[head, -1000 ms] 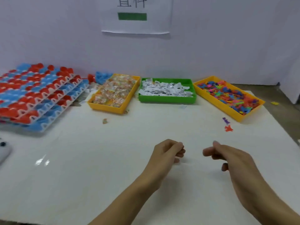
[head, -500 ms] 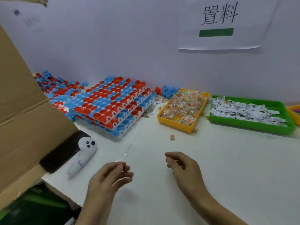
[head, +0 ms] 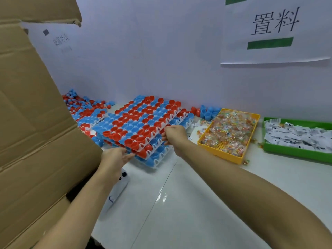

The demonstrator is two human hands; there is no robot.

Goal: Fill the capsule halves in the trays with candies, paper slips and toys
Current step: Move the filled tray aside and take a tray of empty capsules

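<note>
Both hands [head: 115, 158] [head: 175, 134] at stacked trays [head: 143, 123], glossy domed capsule halves [head: 116, 136]

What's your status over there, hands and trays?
Left hand open at near corner of the top tray. Right hand gripping its right edge. Tray stack not yet lifted. White device under left wrist.

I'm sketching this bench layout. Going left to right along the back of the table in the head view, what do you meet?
Cardboard box → loose capsule halves → stacked capsule trays → yellow candy tray → green tray of paper slips.
</note>
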